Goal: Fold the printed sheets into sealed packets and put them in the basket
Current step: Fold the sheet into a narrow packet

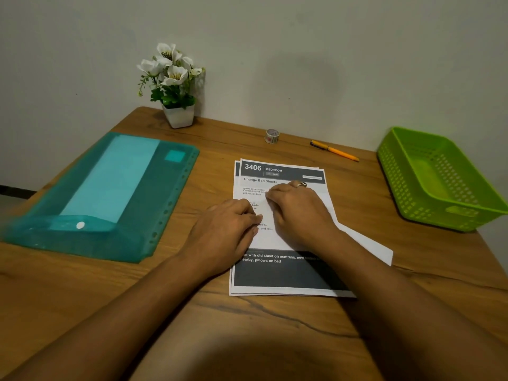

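Head: printed sheets [275,276] under right hand [299,213]

Your left hand [228,232] and right hand [299,213] rest side by side, fingers bent, on the stack of printed sheets [277,273] at frame centre. The green basket [428,215] sits at the right edge, a teal folder [165,193] at left, and a tape roll [272,136] and orange pen [335,151] above the sheets.

Bare left hand [228,229] and right hand [297,210], forearms [137,312] bare down to the frame's bottom edge; right hand wears one metallic ring [301,184] with a darker top, centre frame.
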### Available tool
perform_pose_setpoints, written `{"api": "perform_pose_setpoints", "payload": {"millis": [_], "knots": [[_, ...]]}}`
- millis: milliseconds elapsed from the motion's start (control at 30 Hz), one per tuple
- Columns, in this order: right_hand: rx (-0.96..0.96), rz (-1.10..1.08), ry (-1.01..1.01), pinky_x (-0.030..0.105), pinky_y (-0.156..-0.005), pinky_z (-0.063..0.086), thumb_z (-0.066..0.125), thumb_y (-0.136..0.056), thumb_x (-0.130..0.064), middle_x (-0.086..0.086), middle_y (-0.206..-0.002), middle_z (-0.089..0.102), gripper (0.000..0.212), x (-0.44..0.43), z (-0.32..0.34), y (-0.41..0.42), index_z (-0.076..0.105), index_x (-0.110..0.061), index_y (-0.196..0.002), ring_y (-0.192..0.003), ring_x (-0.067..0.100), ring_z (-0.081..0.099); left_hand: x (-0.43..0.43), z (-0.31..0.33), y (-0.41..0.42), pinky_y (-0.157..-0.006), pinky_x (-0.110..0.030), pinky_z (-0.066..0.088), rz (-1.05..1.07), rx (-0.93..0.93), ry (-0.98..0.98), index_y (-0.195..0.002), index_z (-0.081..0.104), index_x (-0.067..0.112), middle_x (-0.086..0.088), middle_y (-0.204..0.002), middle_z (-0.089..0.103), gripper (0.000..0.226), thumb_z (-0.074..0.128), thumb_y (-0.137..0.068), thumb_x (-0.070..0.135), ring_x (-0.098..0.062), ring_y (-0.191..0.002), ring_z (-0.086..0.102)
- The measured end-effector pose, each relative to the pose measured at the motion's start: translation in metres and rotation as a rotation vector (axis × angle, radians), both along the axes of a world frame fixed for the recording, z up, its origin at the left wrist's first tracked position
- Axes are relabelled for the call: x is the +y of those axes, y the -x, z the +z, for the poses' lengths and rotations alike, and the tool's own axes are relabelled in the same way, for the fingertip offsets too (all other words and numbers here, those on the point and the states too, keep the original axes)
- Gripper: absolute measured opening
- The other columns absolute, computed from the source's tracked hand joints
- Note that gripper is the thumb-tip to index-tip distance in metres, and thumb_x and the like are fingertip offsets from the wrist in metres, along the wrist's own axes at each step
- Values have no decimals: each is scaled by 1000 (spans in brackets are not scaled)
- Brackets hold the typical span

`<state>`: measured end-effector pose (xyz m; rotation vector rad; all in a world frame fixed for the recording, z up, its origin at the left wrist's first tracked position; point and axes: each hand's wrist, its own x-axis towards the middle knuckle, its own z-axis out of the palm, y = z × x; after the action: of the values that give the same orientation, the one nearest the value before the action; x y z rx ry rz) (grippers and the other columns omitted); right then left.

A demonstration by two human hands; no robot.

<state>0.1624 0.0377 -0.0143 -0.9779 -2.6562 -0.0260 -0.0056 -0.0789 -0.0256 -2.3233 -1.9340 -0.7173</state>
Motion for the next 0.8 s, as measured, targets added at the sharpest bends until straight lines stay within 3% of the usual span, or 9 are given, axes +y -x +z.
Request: {"api": "perform_pose_setpoints", "payload": {"millis": [67, 167, 333, 533, 600, 667, 733, 800], "knots": [[-36, 78, -20, 42, -80, 51, 52, -95, -19, -1, -106, 73, 20, -11, -3, 1, 72, -18, -97, -95, 26, 59, 0, 0, 0, -74, -40, 50, 4, 5, 1, -116, 75, 22, 5, -102, 63, 29, 55, -98, 34, -20, -94, 60], [14, 123, 1, 44, -80, 52, 55, -94, -16, -2, -115, 73, 22, -23, -11, -3, 73, -16, -106, -97, 27, 61, 0, -1, 0, -73, -40, 49, 6, 9, 1, -113, 75, 22, 5, -100, 62, 29, 53, -97, 35, -21, -92, 59], [48, -26, 3, 46, -83, 54, 55, -99, -20, -3, -125, 73, 29, -3, -11, -7, 73, -19, -121, -102, 29, 62, 0, -1, 1, -73, -39, 51, 8, 8, 1, -117, 75, 21, 6, -101, 63, 28, 59, -98, 32, -20, -93, 61], [-56, -113, 170, 46, -109, 44, 49, -104, -42, 2, -151, 56, 44, -5, 2, -7, 62, -19, -139, -133, 29, 52, 0, -1, 1, -76, -39, 51, 24, 9, 10, -116, 72, 22, 6, -106, 62, 27, 57, -98, 34, -18, -96, 60], [-78, -195, 148, 46, -107, 44, 52, -102, -51, 8, -151, 53, 49, -15, 2, -12, 61, -18, -137, -132, 31, 51, 1, -3, 2, -82, -41, 51, 43, 4, 25, -120, 68, 22, 5, -113, 62, 30, 55, -97, 36, -19, -103, 59], [-77, -297, 86, 45, -97, 48, 51, -101, -54, 9, -136, 59, 48, -28, -2, -18, 64, -18, -130, -120, 31, 56, 1, -5, 3, -94, -42, 49, 79, -9, 51, -132, 61, 21, 2, -126, 60, 40, 54, -97, 38, -19, -116, 55], [-52, -311, 59, 46, -90, 48, 49, -102, -50, 9, -125, 62, 42, -37, -8, -20, 65, -18, -124, -111, 31, 57, 2, -6, 4, -108, -43, 42, 98, -10, 88, -145, 52, 20, 0, -141, 55, 51, 52, -98, 40, -19, -129, 50], [-15, -246, 84, 46, -92, 46, 49, -102, -42, 7, -127, 62, 37, -38, -11, -21, 65, -18, -126, -114, 31, 57, 3, -5, 3, -116, -44, 35, 97, -7, 115, -151, 46, 20, 0, -149, 51, 56, 49, -98, 40, -19, -136, 47]]}}
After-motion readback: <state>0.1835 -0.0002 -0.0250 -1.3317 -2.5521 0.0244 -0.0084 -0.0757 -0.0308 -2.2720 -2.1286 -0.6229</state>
